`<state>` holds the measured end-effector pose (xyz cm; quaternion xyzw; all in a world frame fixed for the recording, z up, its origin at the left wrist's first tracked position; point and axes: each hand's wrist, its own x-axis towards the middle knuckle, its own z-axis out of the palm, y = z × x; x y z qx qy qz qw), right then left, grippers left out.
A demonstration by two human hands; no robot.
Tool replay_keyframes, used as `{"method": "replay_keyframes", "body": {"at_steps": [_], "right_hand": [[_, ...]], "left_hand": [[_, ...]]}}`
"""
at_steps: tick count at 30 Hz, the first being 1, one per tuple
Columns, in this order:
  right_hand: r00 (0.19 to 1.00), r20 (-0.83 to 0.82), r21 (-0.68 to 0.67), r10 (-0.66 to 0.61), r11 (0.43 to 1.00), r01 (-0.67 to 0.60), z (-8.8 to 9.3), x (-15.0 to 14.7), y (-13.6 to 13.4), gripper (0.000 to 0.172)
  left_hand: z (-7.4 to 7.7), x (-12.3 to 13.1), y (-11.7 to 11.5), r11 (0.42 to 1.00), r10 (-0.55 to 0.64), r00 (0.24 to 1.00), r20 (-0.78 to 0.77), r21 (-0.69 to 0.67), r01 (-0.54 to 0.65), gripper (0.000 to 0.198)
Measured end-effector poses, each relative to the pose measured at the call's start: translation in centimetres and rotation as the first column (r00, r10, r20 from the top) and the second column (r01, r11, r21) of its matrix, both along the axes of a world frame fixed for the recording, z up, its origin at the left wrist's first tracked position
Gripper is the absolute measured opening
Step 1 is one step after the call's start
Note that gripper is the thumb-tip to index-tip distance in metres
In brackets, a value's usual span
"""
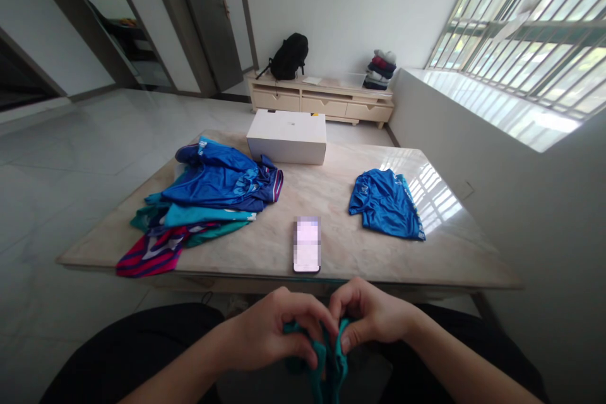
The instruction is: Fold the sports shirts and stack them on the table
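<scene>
— Where are the hands?

— Low in the view, in front of the near edge of the worktop [331, 192] and over the person's lap. Both forearms come in from the bottom corners and angle towards each other, so the knuckles nearly meet.

— What are they holding?

— A teal garment [326, 363]. The left hand [279, 328] is curled over it, fingers wrapped round a bunched fold. The right hand [369, 319] pinches the fabric just beside it, thumb and fingertips closed on the cloth. The rest of the cloth hangs down between the wrists.

— And on the worktop?

— A phone [307, 244] lies flat near the front edge. Left of it sits a pile of jerseys [213, 192], one striped piece drooping over the edge. A blue shirt [386, 202] lies apart on the right, and a white box [286, 136] stands at the far side.
</scene>
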<state>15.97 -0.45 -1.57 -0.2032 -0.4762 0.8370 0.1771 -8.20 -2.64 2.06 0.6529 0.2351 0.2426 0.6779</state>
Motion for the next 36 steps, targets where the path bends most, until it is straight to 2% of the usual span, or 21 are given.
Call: {"method": "replay_keyframes", "body": {"at_steps": [2, 5, 9, 13, 17, 21, 23, 26, 28, 31, 33, 36], "right_hand": [[1.000, -0.030, -0.026, 0.001, 1.000, -0.001, -0.2, -0.3, -0.2, 0.030], [0.995, -0.095, -0.046, -0.034, 0.999, 0.030, -0.3, -0.6, -0.4, 0.029], [0.989, -0.115, -0.085, -0.093, 0.993, 0.083, -0.2, -0.6, -0.4, 0.033], [0.994, -0.077, -0.055, -0.079, 0.996, 0.075, 0.0, -0.9, -0.5, 0.037], [0.993, -0.073, -0.052, -0.093, 0.995, 0.089, 0.2, -1.1, -0.6, 0.038], [0.990, -0.075, -0.078, -0.117, 0.991, 0.111, 0.2, -1.3, -0.6, 0.040], [0.989, -0.074, -0.093, -0.125, 0.989, 0.118, 0.1, -1.4, -0.7, 0.041], [0.989, -0.062, -0.112, -0.133, 0.986, 0.125, -0.1, -1.6, -0.7, 0.043], [0.990, -0.051, -0.135, -0.133, 0.983, 0.125, -0.5, -1.7, -0.9, 0.046], [0.993, -0.033, -0.132, -0.115, 0.985, 0.109, -0.9, -1.8, -1.2, 0.048], [0.996, -0.014, -0.085, -0.090, 0.992, 0.089, -1.0, -2.1, -1.6, 0.049], [0.996, 0.036, 0.058, -0.079, 0.995, 0.077, -0.8, -2.5, -2.3, 0.048]], "left_hand": [[-0.1, 0.2, 0.0, 0.997, 0.032, 0.999, 0.015, 0.076, -0.033, 0.020], [0.4, 0.5, -0.1, 0.975, 0.073, 0.994, 0.083, 0.201, -0.089, 0.024], [0.8, 0.9, -0.4, 0.945, 0.155, 0.978, 0.139, 0.267, -0.188, 0.020], [0.5, 1.5, -0.5, 0.910, 0.164, 0.963, 0.215, 0.344, -0.232, 0.020], [-0.2, 1.9, -0.6, 0.879, 0.238, 0.936, 0.260, 0.352, -0.322, 0.011], [-1.1, 2.0, -0.6, 0.866, 0.338, 0.905, 0.259, 0.292, -0.407, 0.018], [-1.3, 2.0, -0.6, 0.856, 0.345, 0.901, 0.261, 0.305, -0.416, 0.019], [-1.3, 2.0, -0.4, 0.821, 0.321, 0.904, 0.282, 0.394, -0.414, 0.015], [-0.9, 2.0, -0.4, 0.760, 0.311, 0.911, 0.272, 0.505, -0.410, 0.013], [-0.3, 1.9, -0.9, 0.575, 0.308, 0.920, 0.241, 0.723, -0.383, 0.011], [0.2, 1.7, -1.4, 0.459, 0.288, 0.934, 0.212, 0.825, -0.329, 0.009], [0.4, 1.3, -2.0, 0.364, 0.229, 0.963, 0.142, 0.905, -0.220, 0.012]]}}
